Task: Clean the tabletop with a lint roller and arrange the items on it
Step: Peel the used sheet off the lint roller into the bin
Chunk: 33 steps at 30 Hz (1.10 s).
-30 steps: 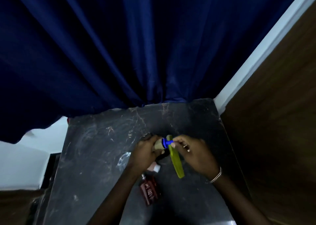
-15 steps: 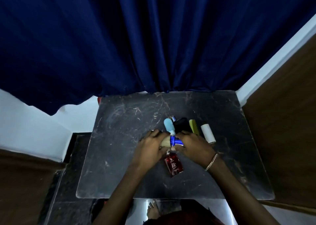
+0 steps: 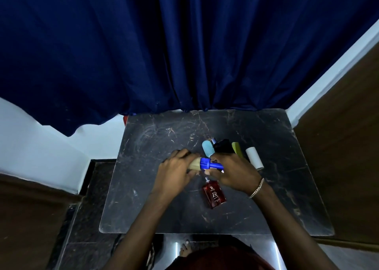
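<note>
Both hands meet over the middle of the dark counter (image 3: 143, 187) and share the lint roller (image 3: 205, 164). The left hand (image 3: 176, 172) is curled closed around the roller's pale, cylindrical sticky head, fingers wrapped over the top so that only a beige sliver shows beside the blue collar. The right hand (image 3: 233, 172) is closed on the blue plastic handle, which pokes out between thumb and fingers; a metal chain bracelet (image 3: 256, 188) sits on that wrist. The roller lies roughly level, just above the counter, spanning the gap between the two hands.

The counter is a rounded-corner slab of black, marble-like stone with pale veins and scuffs. Just below the hands lies a flat, rectangular red perfume bottle (image 3: 214, 195) of glossy glass with light lettering, its neck pointing towards the roller. Just beyond the right hand stands a cluster: a smooth, rounded pale blue cap (image 3: 207, 148), a matte black object (image 3: 223, 145), a slim olive-green piece (image 3: 236, 148) and a white cylindrical roll (image 3: 254, 158) lying on its side, furthest right. A deep blue pleated curtain (image 3: 164, 54) hangs behind the counter's far edge.
</note>
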Each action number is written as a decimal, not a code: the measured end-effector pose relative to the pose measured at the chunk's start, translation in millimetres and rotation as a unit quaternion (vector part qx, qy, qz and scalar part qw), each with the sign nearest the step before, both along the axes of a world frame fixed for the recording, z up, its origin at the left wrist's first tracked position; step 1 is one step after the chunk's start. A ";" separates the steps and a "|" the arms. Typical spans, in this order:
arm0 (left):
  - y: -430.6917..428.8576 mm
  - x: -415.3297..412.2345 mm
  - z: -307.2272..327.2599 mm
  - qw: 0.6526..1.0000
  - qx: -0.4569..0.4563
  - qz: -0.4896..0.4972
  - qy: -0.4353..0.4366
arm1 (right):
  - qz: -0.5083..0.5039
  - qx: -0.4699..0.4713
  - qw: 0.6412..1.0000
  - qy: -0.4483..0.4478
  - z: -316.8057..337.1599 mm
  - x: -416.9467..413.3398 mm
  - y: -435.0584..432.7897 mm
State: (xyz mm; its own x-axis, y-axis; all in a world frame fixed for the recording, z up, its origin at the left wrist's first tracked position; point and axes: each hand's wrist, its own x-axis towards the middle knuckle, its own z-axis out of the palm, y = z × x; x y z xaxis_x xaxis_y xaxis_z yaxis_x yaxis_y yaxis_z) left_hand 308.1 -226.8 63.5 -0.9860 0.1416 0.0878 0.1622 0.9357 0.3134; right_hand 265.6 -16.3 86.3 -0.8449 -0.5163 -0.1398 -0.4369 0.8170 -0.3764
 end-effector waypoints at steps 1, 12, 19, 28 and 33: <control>-4.6 -0.1 -0.1 1.000 0.004 0.003 -0.001 | -0.002 -0.007 1.000 0.000 0.5 -0.9 3.6; -73.1 17.7 -12.9 0.990 0.103 0.095 -0.008 | -0.061 -0.085 0.994 -0.011 -1.2 -9.9 55.4; -85.3 39.7 -24.3 0.967 0.219 0.129 0.002 | -0.046 -0.131 0.990 -0.030 -16.0 -7.6 31.2; -114.8 102.7 -34.6 0.775 0.565 0.283 -0.028 | -0.062 -0.282 0.927 -0.240 -38.7 16.3 -45.4; -134.8 155.3 -35.4 0.653 0.655 0.378 -0.033 | -0.031 -0.302 0.887 -0.347 -48.9 41.5 -105.8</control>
